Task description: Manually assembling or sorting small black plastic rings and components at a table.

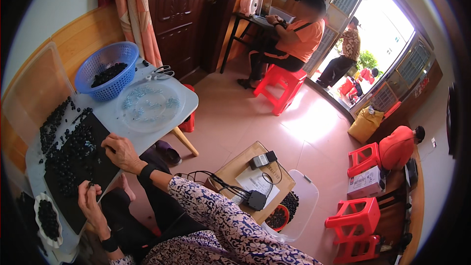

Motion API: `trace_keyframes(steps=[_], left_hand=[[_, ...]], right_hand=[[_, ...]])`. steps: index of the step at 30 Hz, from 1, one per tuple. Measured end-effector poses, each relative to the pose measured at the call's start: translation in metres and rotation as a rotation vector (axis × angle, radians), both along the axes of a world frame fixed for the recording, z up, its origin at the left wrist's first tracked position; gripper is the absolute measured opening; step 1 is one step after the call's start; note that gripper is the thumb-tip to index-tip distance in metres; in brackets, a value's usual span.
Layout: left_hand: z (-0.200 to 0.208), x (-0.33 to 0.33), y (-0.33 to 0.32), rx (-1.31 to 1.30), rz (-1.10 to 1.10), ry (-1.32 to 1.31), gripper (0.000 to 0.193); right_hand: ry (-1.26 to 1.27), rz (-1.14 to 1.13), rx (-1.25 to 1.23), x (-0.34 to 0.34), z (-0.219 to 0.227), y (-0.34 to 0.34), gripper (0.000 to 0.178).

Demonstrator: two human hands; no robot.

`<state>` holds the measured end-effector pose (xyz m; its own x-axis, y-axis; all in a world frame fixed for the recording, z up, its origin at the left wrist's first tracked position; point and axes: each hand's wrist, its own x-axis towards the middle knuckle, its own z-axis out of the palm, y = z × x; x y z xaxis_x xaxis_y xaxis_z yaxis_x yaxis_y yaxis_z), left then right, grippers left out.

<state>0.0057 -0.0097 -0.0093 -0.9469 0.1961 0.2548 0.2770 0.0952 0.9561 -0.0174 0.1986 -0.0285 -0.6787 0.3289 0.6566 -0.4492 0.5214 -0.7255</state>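
Note:
A dark mat (72, 214) lies on the pale table (189, 99) at my left, with a heap of small shiny black pieces (66, 169) spread over it and past its far edge. My left hand (92, 208) is closed over the near part of the mat, pinching one small black piece (91, 184) at its fingertips. Above the mat's right side hovers my right hand (121, 153), its fingers curled together. Whatever they may hold is too small to make out. Tiny pale blue bits show among the black pieces.
A blue basket (110, 88) of black pieces, a clear round tray (169, 115) with blue bits, and scissors (163, 71) share the table. A white dish (38, 206) sits near left. Right of me stands a carton (230, 167) with cables. A person (309, 39) sits farther off.

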Motion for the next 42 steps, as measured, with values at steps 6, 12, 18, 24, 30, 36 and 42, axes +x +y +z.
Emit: trace_keyframes(steps=[6, 12, 18, 24, 30, 36, 42], left_hand=[[0.000, -0.004, -0.001, 0.073, 0.027, -0.117, 0.018], [-0.004, -0.004, -0.002, 0.108, 0.039, -0.162, 0.018], [-0.006, -0.006, -0.008, 0.136, -0.017, -0.255, 0.027], [-0.009, -0.007, -0.011, 0.099, -0.008, -0.235, 0.028], [-0.007, -0.006, -0.010, 0.071, -0.002, -0.239, 0.030], [-0.003, -0.001, -0.004, 0.087, 0.039, -0.253, 0.029], [0.003, 0.002, -0.007, 0.107, 0.131, -0.268, 0.026]], right_hand=[[-0.052, 0.022, -0.042, 0.003, 0.003, 0.001, 0.013], [-0.159, 0.019, 0.006, 0.004, 0.006, -0.007, 0.010], [-0.178, 0.063, -0.102, 0.012, 0.010, -0.020, 0.010], [-0.164, 0.184, -0.184, 0.019, 0.016, -0.033, 0.012], [-0.201, 0.315, -0.288, 0.020, 0.019, -0.044, 0.010], [-0.265, 0.477, -0.387, 0.017, 0.021, -0.049, 0.009], [-0.305, 0.661, -0.448, 0.018, 0.025, -0.055, 0.010]])
